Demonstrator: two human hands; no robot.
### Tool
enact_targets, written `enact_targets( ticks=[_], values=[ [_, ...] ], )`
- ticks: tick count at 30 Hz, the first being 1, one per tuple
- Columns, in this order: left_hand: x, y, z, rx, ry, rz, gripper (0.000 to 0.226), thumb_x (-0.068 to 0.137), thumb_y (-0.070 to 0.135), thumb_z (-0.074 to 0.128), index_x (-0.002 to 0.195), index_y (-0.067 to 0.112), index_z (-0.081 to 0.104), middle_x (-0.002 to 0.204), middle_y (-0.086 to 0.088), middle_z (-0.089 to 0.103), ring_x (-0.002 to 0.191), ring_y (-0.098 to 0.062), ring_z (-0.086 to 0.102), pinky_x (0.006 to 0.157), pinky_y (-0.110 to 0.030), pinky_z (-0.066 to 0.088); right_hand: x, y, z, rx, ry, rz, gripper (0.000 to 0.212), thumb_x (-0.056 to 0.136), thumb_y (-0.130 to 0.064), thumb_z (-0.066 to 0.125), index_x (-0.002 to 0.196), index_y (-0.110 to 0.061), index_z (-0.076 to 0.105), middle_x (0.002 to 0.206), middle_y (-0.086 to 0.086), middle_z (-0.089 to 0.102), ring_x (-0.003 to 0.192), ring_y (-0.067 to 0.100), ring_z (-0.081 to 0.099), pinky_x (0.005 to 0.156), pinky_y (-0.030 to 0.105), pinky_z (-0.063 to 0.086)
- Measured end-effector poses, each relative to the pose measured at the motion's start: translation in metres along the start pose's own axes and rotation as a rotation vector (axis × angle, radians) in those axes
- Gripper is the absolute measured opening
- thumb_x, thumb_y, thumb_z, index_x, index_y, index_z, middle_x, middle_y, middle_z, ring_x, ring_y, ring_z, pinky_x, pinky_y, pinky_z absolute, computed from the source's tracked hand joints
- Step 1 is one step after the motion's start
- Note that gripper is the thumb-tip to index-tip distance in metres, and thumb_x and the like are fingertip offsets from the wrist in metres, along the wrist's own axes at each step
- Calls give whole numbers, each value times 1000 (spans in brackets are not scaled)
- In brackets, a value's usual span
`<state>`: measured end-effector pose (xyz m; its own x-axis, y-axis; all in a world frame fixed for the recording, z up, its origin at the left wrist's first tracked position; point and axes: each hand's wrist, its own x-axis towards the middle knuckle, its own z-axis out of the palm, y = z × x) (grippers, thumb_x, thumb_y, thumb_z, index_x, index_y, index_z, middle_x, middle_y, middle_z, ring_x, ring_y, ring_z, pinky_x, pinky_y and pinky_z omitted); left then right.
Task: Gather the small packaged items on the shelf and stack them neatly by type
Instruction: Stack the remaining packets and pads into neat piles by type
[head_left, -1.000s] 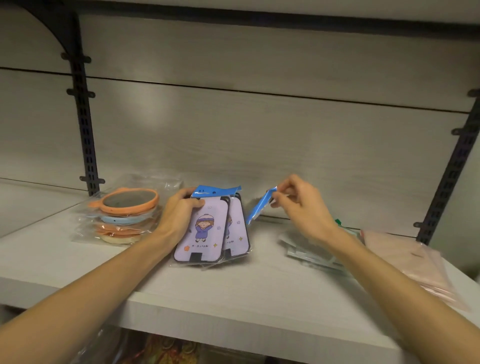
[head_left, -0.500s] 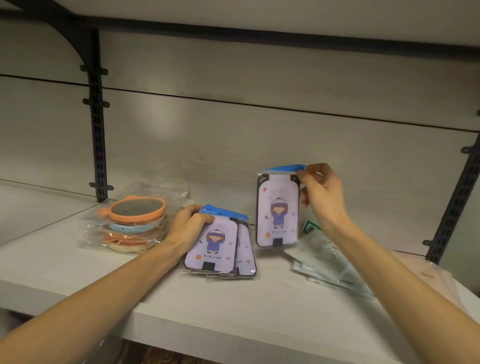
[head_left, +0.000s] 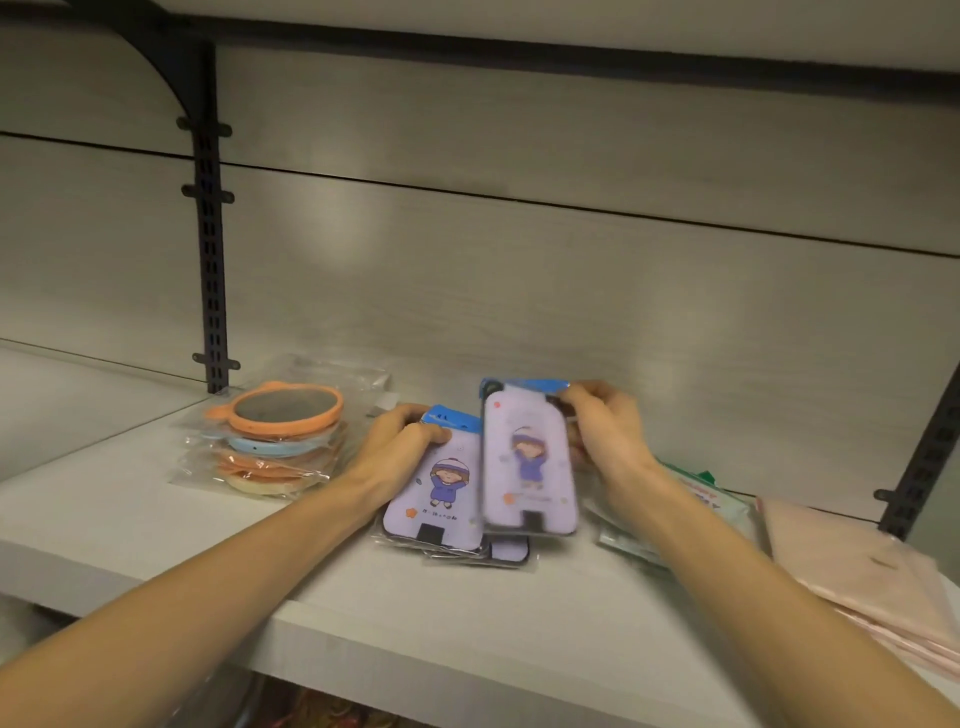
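A small pile of lilac cartoon-girl packets (head_left: 441, 493) with blue header cards lies in the middle of the white shelf (head_left: 322, 587). My left hand (head_left: 400, 441) grips the pile at its top left corner. My right hand (head_left: 608, 431) pinches the top of another packet of the same kind (head_left: 527, 462), holding it upright and blurred just over the right side of the pile. To the left stands a stack of bagged round mirrors (head_left: 275, 441) in orange and blue frames.
Flat clear-wrapped packets with green print (head_left: 701, 499) lie right of my right wrist. Pink flat bags (head_left: 872, 582) lie at the far right. Black slotted uprights (head_left: 213, 260) stand on the back wall. More goods show under the shelf (head_left: 332, 712).
My right hand has carried the lifted lilac packet leftward and down, from beside the pile to just over its right side. My left hand has stayed on the pile.
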<state>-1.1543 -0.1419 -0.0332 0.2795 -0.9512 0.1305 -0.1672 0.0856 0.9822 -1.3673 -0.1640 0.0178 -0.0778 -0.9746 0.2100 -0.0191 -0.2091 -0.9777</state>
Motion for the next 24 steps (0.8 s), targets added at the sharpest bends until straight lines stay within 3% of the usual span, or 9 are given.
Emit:
enact_targets(
  ticks=[5,8,11,14,18,21,24],
  values=[
    [-6,3,1,-8,-15,31,48,75,50,66,111,18,73,109,5,73,102,-11,68,97,-36,52,0,17,13,-91,27,-56,22,92,-7,55,114,-10,53,59,6,55,38,13,44,37,23,36],
    [-4,-2,3,13,-25,42,52,70,61,71,105,24,73,108,6,72,101,-11,69,94,-34,54,-5,20,15,-115,-18,-94,29,90,2,52,116,-9,49,58,7,55,36,12,45,37,25,40],
    [0,-7,3,47,-13,47,61,57,59,77,107,26,69,110,-1,71,99,-17,70,92,-40,57,-8,24,16,-155,-55,-150,38,85,10,50,119,-7,49,77,6,62,36,12,48,37,24,40],
    [0,-7,3,49,-20,44,55,60,48,76,110,25,67,111,-4,71,98,-19,71,91,-41,58,-8,25,16,-194,-68,-185,40,85,6,57,118,-15,50,95,6,66,40,13,52,40,23,41],
    [-2,-6,1,73,-35,46,55,62,44,73,113,23,66,112,-4,70,98,-20,71,92,-43,58,-12,32,13,-436,-102,-231,44,75,-24,65,116,-31,51,101,-6,69,73,24,71,75,47,58],
    [-2,-7,1,81,-45,46,54,63,44,72,113,25,66,117,-5,67,102,-22,69,95,-45,56,-16,31,8,-587,-122,-182,43,87,-31,69,126,-22,53,118,-5,63,105,21,65,94,44,53],
    [-5,-6,1,77,-37,67,57,63,43,72,116,24,65,119,-7,66,103,-22,68,95,-44,56,-24,29,4,-573,-197,-25,61,87,-38,71,138,-15,48,127,1,57,115,21,58,100,45,51]
  ],
)
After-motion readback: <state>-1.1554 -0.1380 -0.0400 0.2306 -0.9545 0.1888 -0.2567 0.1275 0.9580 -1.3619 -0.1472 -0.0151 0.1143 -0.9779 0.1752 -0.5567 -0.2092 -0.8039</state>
